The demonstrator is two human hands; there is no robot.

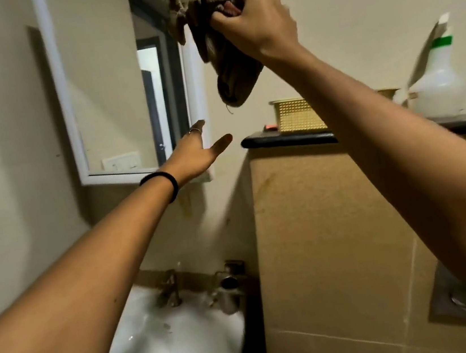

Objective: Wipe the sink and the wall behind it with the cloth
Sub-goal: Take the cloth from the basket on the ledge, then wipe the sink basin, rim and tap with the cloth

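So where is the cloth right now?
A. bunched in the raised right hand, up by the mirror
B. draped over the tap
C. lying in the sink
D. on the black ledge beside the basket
A: the right hand grips the brown cloth high beside the mirror, well above the sink; the left hand is empty.

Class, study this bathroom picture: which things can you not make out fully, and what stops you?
Head view:
- Sink: its left side is hidden by the left forearm, its front cut by the bottom edge.
- Right hand gripping the cloth: fingertips cut by the top edge.
- Spray bottle: blurred, label unreadable.
- Basket: partly hidden behind the right forearm.
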